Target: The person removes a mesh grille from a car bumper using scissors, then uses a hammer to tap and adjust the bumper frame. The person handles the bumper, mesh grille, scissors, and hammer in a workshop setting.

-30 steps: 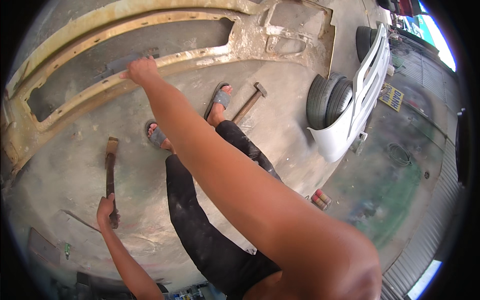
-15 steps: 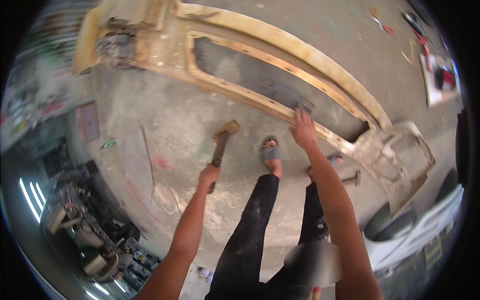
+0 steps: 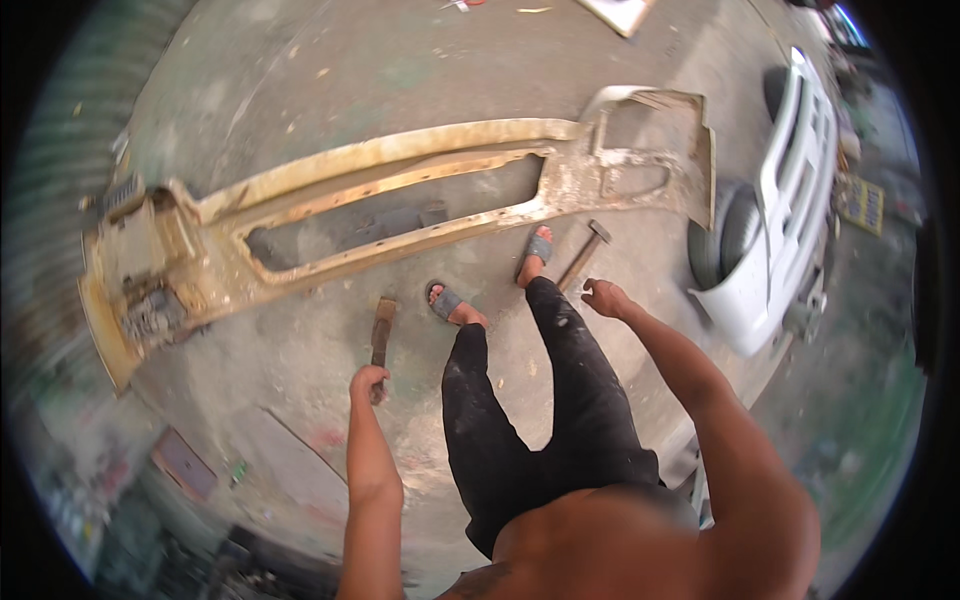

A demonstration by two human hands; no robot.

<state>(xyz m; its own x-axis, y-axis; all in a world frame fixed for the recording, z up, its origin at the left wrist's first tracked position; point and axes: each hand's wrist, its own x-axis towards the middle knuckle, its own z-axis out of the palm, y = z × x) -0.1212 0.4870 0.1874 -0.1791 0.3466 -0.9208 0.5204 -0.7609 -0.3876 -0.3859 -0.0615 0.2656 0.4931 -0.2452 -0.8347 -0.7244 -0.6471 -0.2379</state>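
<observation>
My left hand (image 3: 370, 378) is closed round the dark handle of a hammer (image 3: 383, 335), whose tan, block-like head points away from me. My right hand (image 3: 608, 298) hangs off to the right with its fingers loosely bent and nothing visible in them. Just beyond it, a second hammer (image 3: 578, 262) with a wooden handle lies on the floor, apart from the fingers. Across the floor ahead stretches a worn, yellowish car bumper (image 3: 400, 165) with a long slot in it. A dark grey block (image 3: 432, 212) shows through that slot.
My sandalled feet stand between the bumper and me. To the right lies a white bumper (image 3: 790, 210) beside dark tyres (image 3: 738, 225). A reddish-brown flat panel (image 3: 184, 464) and a grey sheet (image 3: 300, 455) are at the lower left. A white board (image 3: 622, 12) lies at the far edge.
My view has turned, so the bumper now lies at another slant. My right hand has left the grey block by the slot and come back near the hammer on the floor. The left still holds its hammer.
</observation>
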